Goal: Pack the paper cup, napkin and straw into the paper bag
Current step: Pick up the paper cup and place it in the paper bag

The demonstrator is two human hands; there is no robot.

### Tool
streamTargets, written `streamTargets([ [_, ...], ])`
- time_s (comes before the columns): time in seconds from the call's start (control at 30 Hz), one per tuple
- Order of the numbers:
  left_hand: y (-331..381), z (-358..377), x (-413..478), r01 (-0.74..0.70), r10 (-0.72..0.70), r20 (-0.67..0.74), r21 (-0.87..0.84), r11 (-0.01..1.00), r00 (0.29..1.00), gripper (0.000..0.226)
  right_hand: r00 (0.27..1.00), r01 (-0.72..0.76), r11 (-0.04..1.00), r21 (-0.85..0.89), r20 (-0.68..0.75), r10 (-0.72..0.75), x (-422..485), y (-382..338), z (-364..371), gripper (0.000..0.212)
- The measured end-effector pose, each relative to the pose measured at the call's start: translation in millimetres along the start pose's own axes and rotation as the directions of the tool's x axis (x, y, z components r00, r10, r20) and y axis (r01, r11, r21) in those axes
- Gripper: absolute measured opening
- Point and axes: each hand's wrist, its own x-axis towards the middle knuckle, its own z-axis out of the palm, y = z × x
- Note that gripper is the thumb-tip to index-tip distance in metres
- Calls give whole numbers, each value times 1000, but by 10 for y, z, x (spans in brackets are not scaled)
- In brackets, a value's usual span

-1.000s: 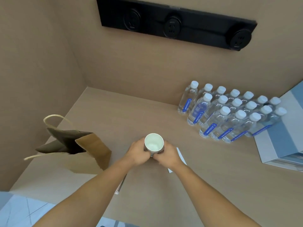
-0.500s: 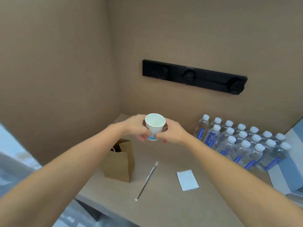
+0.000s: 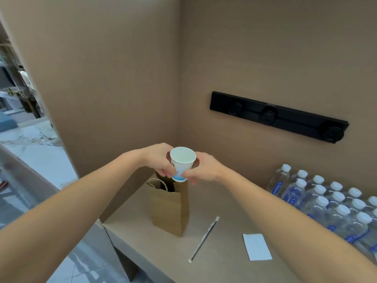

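Both hands hold a white paper cup (image 3: 182, 163) with a blue base, upright, in the air just above the mouth of a brown paper bag (image 3: 169, 209). My left hand (image 3: 158, 160) grips its left side, my right hand (image 3: 204, 168) its right side. The bag stands upright and open near the left end of the counter, its twine handle showing. A wrapped straw (image 3: 204, 238) lies on the counter to the right of the bag. A white napkin (image 3: 257, 246) lies flat further right.
Several water bottles (image 3: 326, 203) with white caps stand packed at the right. A black socket strip (image 3: 279, 116) is on the back wall. The beige counter (image 3: 224, 266) sits in a corner; its left edge drops off beside the bag.
Both hands lifted the cup off the counter and carried it left, over the bag's mouth. The view rose and swung, so the bag, straw and napkin now lie below the hands.
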Motion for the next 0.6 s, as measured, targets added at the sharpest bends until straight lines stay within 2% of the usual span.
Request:
streamTargets([
  [0.13,-4,-119,-31,-8,8,-8,57,998,1000,53,1000,2,999,38,9,-2,63,-90,23,52],
  [0.33,-133,-203,-35,7,-10,105,26,1000,994,47,998,-49,998,38,50,47,108,-117,124,55],
  [0.6,-487,-125,101,43,-37,109,-57,997,993,40,989,-147,989,-1,-17,147,330,-17,446,51],
])
